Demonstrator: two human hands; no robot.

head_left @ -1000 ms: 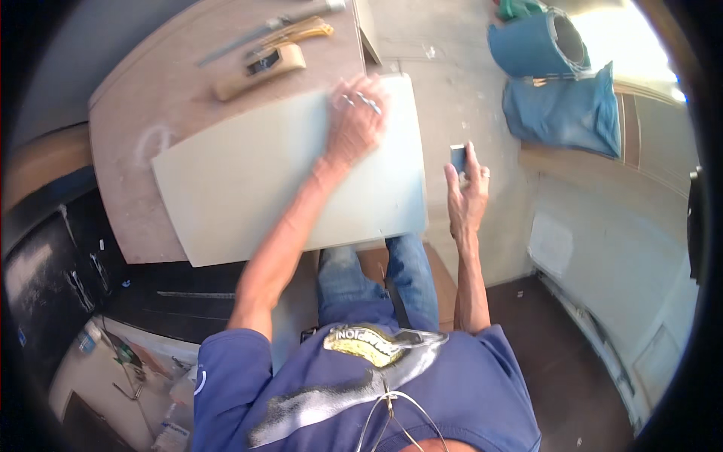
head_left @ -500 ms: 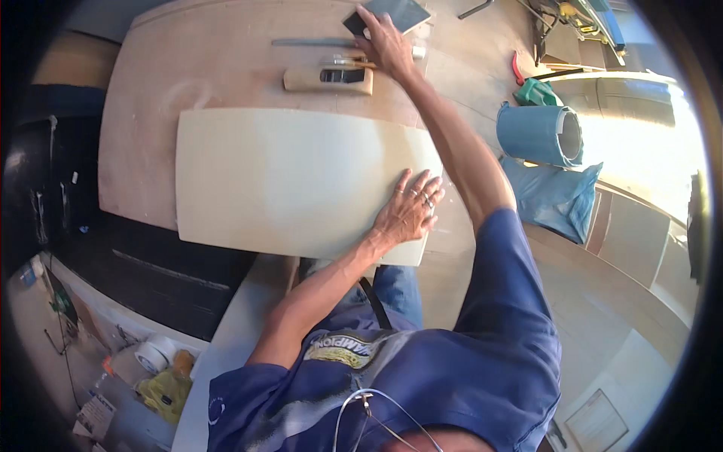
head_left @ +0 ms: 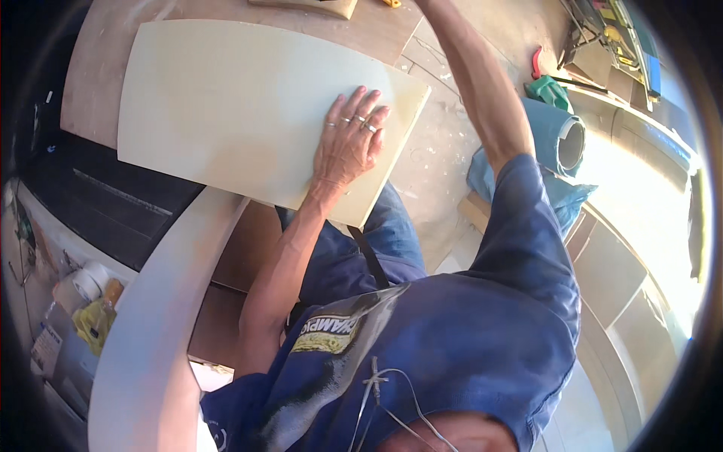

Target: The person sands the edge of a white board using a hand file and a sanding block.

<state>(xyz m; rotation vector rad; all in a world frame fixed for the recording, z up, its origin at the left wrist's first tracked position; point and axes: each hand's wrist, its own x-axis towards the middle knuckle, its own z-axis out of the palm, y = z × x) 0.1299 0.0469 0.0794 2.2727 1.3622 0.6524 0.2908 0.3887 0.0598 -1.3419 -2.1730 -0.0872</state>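
On the wooden table, the pale board runs left-right under the flat-open left hand; right hand unseen.

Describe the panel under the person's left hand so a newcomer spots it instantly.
Start at the brown wooden worktop at upper left. Lying on it, overhanging its near edge, is the pale cream panel, with the left hand pressed flat near its right corner. It is the only large, smooth, light-coloured sheet there.

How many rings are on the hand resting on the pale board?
3 rings, on three neighbouring fingers of the left hand, which lies flat on the pale board; the thumb's underside is hidden.
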